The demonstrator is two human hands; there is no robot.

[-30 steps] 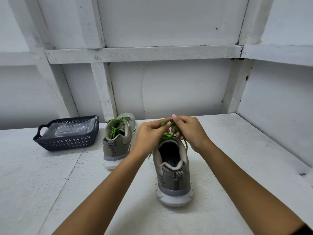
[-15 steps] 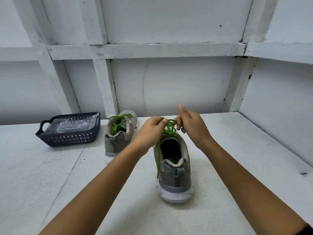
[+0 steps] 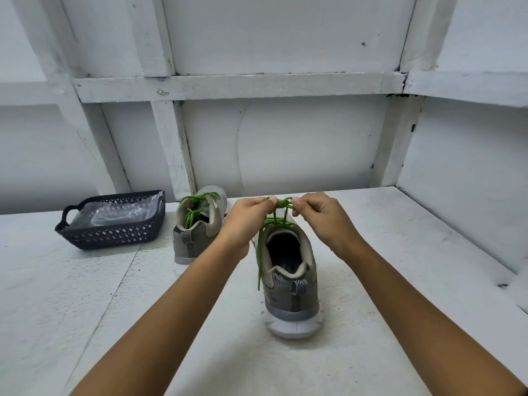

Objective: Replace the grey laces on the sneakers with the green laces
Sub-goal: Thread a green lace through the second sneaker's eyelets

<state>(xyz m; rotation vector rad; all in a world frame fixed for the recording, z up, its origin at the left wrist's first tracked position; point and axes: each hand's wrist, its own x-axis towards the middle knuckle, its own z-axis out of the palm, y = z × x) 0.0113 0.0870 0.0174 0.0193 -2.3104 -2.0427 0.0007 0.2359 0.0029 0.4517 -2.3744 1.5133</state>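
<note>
1. Green lace [image 3: 281,202], a thin round cord, is stretched in a short, bunched span between two hands, just above the tongue of the near sneaker [image 3: 290,284]. Strands drop from it to the eyelets. One loose end hangs down the shoe's left side, ending near the heel.
2. At the span's left end, the left hand [image 3: 245,224] has its grip clamped on the cord. Thumb and forefinger pinch it and the other fingers are curled.
3. At the right end, the right hand [image 3: 323,221] has its grip clamped the same way, fingertips pinching and the remaining fingers tucked under.
4. The near sneaker stands upright on the counter [image 3: 85,295], heel toward the camera. It has a grey-olive mesh upper, a padded beige collar round a dark opening, a chevron-striped heel tab, and a grey band over a thick white sole.
5. A far sneaker [image 3: 200,232] of the same make stands upright farther back and to the left, apart from the near one. A second lace [image 3: 193,208], also green, loops loosely over its opening.
6. A dark basket [image 3: 114,238] sits left of the far sneaker, not touching it. It is rectangular, with diamond-perforated walls and a loop handle. A crinkled clear bag [image 3: 114,212] lies inside.
7. The counter is white-painted, rough and speckled. Behind it stands a white wall [image 3: 285,144] framed with flat boards.
</note>
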